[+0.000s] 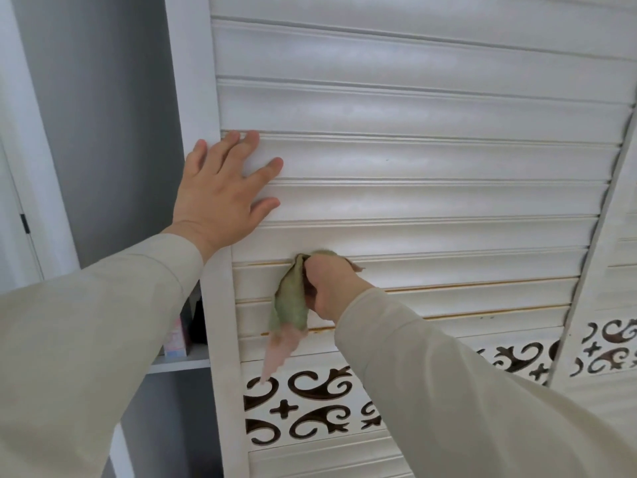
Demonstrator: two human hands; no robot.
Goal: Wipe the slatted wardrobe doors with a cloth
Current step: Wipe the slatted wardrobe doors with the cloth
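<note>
Left hand (220, 188) lay flat on slatted door (431, 160), at its left frame. Right hand (332, 288) sat lower, right of it, holding cloth (289, 305) against slats. Cutout panel (303, 408) below; shelf (181, 363) left.

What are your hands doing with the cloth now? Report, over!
Left hand flat on the slatted door, fingers spread. Right hand grips the cloth against a lower slat. Nothing in the way.
</note>
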